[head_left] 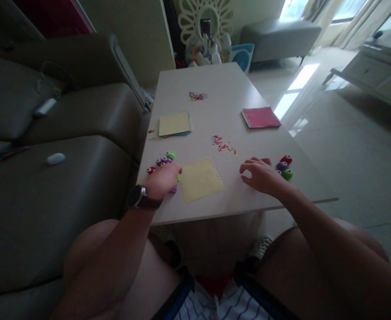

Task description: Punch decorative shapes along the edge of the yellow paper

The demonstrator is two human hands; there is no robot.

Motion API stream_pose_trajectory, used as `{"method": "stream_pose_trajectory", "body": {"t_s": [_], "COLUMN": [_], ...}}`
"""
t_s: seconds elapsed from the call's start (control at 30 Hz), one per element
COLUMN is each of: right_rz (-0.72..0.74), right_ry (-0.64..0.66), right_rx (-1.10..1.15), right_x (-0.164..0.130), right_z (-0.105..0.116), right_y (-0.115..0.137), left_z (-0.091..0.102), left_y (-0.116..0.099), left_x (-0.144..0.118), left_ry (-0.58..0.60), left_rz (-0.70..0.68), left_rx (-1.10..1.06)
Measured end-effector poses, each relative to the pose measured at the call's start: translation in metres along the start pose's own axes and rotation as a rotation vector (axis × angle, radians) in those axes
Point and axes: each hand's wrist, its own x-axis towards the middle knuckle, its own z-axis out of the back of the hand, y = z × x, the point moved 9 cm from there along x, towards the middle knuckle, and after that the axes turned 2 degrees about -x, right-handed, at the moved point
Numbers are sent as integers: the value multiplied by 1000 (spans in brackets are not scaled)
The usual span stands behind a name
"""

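A yellow sheet of paper [201, 181], with a row of small holes along its upper and right edges, lies near the table's front. At its left edge, my left hand [164, 180] rests over a cluster of small purple, red and green craft punches [170, 155] with eye-like white discs. Its fingers are mostly hidden, and bits of green and purple show beside them. To the right of the sheet, my right hand [257, 174] hovers low over the table, fingers curved, with a gap between thumb and forefinger. Just beyond it sit red, purple and green punches [284, 166].
Tiny red and white paper bits [224, 146] are scattered behind the sheet, with a colourful pile [197, 96] farther back. A stack of yellow and blue sheets [174, 124] lies left, pink sheets [261, 118] right. A grey sofa [65, 186] borders the table [215, 80].
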Motion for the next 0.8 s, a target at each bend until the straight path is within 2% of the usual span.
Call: {"method": "stream_pose_trajectory", "body": {"t_s": [0.17, 0.43, 0.6, 0.8], "right_rz": [2, 34, 51, 69], "right_ry": [-6, -19, 31, 48], "right_rx": [4, 9, 3, -26], "right_x": [0, -3, -4, -4], "right_z": [0, -2, -8, -10], "right_y": [0, 10, 19, 24], "left_z": [-5, 3, 2, -19], "left_y": [-6, -33, -29, -17], "left_x": [2, -5, 2, 7], "left_ry": [23, -59, -110, 36], "left_rz": [-15, -103, -82, -100], "left_rx": [9, 41, 32, 12]}}
